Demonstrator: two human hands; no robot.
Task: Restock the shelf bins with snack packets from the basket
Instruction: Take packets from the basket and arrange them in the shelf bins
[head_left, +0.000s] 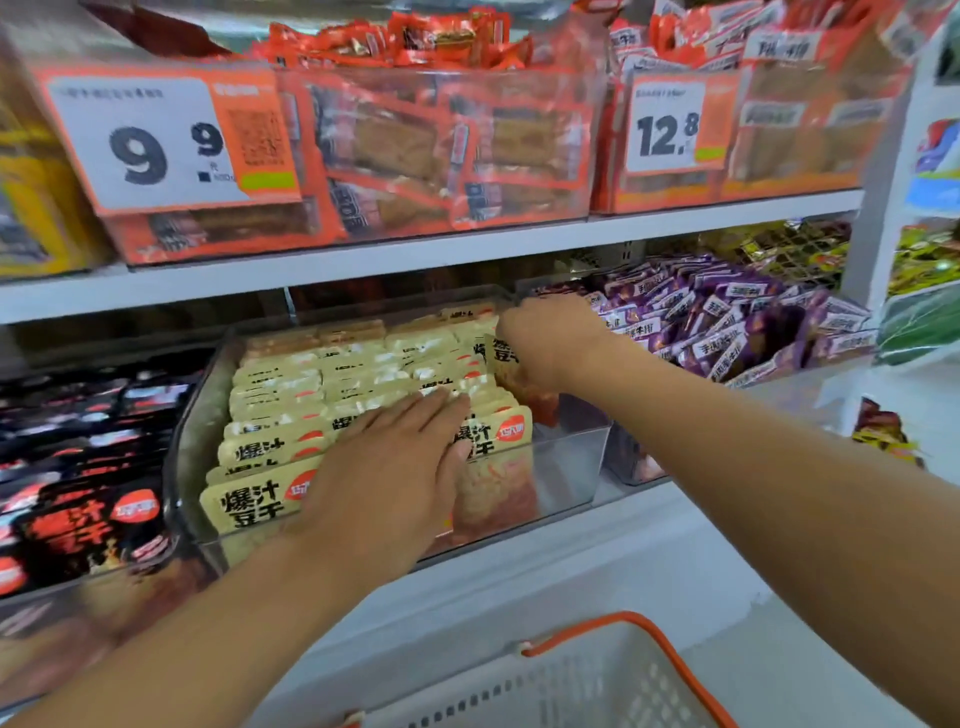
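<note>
Left hand (387, 467) flat, fingers straight, pressing down on the front rows of cream snack packets (291, 410) standing on edge in the clear bin (566, 462) on the lower shelf (649, 525). Right hand (545, 343) further back, at the right side of the same bin, fingers curled round one cream packet (506, 358) held upright, face toward the camera. Rows running front to back; packets packed tight on the left and middle, an open gap down the right side of the bin, just below and in front of the right hand. Right hand plainly nearer that gap; probably a matter of lowering the held packet straight down into it while the left steadies the rows. Basket (613, 675) low in front, below both arms; contents not visible.
</note>
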